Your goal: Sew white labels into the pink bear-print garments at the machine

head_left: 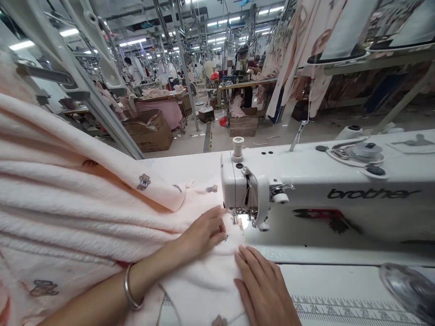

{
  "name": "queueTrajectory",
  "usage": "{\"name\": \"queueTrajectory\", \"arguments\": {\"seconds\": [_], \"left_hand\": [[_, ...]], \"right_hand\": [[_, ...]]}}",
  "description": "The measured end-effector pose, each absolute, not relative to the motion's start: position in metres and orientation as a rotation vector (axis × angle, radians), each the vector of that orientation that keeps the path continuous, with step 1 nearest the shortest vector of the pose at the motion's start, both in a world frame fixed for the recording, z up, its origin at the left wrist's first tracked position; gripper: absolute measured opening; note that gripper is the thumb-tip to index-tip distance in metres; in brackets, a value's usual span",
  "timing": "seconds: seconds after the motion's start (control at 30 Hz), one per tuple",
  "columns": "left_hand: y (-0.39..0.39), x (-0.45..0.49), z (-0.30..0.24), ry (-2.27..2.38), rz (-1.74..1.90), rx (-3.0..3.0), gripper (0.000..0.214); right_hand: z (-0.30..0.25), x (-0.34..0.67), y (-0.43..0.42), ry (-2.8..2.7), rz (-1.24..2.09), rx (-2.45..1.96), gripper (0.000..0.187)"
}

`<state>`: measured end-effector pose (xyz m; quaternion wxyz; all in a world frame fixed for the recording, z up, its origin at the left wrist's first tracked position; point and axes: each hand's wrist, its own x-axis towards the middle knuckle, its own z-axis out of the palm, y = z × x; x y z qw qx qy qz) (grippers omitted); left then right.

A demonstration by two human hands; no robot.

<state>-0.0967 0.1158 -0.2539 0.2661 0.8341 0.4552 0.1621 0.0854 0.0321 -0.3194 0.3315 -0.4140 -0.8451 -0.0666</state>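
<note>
Pale pink fleece fabric printed with small bears lies in folds over the left side and runs under the needle area of a white sewing machine. My left hand, with a silver bangle on its wrist, rests on the fabric just left of the presser foot. Its fingers are bent and closed on the cloth. My right hand lies flat on the fabric's right edge, nearer to me, fingers stretched out. A small lamp lights the needle spot; the machine head partly hides the needle.
Red-handled thread snips lie on the machine bed below the arm. A printed ruler scale runs along the table's front. Thread cones stand at upper right. Cardboard boxes and other workstations fill the background.
</note>
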Motion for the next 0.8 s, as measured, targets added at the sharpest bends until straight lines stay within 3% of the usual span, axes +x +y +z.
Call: {"name": "queueTrajectory", "arguments": {"seconds": [0.2, 0.37, 0.8], "left_hand": [[0.110, -0.085, -0.237, 1.467, 0.506, 1.847, 0.012], [0.115, -0.080, -0.264, 1.488, 0.444, 1.455, 0.018], [0.115, -0.077, -0.272, 1.555, 0.385, 1.558, 0.015]], "right_hand": [[-0.308, 0.080, 0.043, -2.002, 0.016, -1.311, 0.023], [-0.316, 0.080, 0.045, -1.976, -0.016, -1.382, 0.024], [-0.329, 0.084, 0.041, -2.018, -0.019, -1.326, 0.029]]}}
